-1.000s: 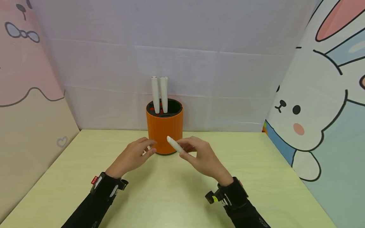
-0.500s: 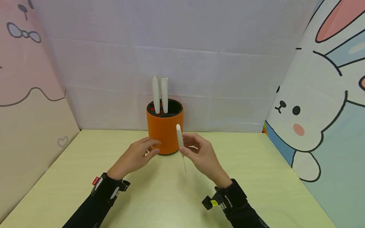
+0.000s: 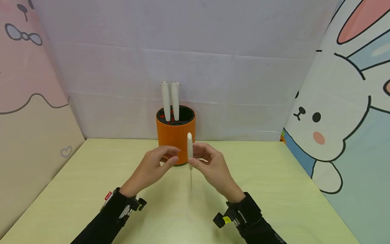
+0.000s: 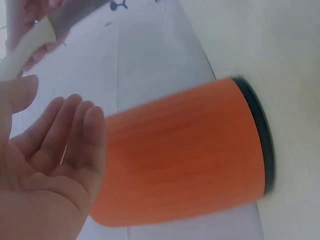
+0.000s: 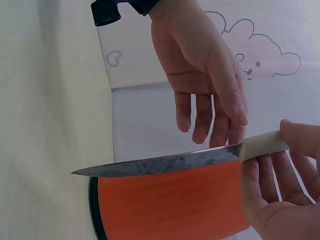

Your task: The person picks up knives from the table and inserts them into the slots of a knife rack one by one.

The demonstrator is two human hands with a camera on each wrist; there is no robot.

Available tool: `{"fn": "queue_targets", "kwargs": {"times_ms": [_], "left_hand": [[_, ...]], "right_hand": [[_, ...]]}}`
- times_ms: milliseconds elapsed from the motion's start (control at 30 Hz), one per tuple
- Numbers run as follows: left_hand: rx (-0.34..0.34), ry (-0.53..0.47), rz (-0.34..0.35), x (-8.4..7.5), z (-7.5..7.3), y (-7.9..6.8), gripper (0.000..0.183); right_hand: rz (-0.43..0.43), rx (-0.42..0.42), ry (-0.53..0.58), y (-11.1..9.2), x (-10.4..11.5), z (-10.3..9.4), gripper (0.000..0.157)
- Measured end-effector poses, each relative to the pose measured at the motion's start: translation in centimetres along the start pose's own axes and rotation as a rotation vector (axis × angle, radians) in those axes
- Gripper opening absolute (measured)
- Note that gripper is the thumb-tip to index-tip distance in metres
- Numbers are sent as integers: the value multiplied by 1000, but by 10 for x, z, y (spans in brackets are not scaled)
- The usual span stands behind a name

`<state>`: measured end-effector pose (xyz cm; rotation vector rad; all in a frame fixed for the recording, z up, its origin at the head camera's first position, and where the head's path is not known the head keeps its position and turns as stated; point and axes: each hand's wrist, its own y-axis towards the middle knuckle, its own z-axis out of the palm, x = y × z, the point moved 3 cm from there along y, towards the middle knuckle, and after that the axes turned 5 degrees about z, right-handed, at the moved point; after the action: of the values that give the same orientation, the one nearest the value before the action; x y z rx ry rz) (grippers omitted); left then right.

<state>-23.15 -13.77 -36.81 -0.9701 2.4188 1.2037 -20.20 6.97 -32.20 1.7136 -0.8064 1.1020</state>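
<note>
A kitchen knife with a white handle (image 3: 190,149) and a steel blade (image 5: 160,164) is pinched by my right hand (image 3: 213,166) between thumb and fingers. In the head view its handle points up and the thin blade down, over the table. My left hand (image 3: 156,169) is just left of the knife, fingers relaxed and bent, nothing in them. In the left wrist view the left palm (image 4: 45,195) faces the camera with fingers extended. Behind both hands stands an orange knife block (image 3: 166,135) with a black top. Two white-handled knives (image 3: 175,101) stick up from its slots.
The pale wooden table (image 3: 122,217) spreads under the hands. A white cloth backdrop (image 3: 243,98) rises behind the block. Cartoon-printed sheets flank it, a rabbit (image 3: 320,112) on the right and pink and beige shapes (image 3: 33,81) on the left.
My right hand has turned the knife from slanting up-left to upright, blade down. My left hand has moved right, closer to the handle. The block and its knives stay put.
</note>
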Motion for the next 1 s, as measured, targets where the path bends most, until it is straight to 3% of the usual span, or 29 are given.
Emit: {"fn": "queue_targets", "kwargs": {"times_ms": [367, 800, 1000], "left_hand": [[-132, -145, -85, -25, 2, 8, 34], [-202, -208, -47, -43, 1, 21, 33], [-199, -218, -46, -70, -4, 24, 30]], "right_hand": [[-8, 15, 44, 0, -1, 6, 40], [-1, 20, 48, -2, 1, 7, 43], [-1, 20, 49, -3, 2, 7, 44]]}}
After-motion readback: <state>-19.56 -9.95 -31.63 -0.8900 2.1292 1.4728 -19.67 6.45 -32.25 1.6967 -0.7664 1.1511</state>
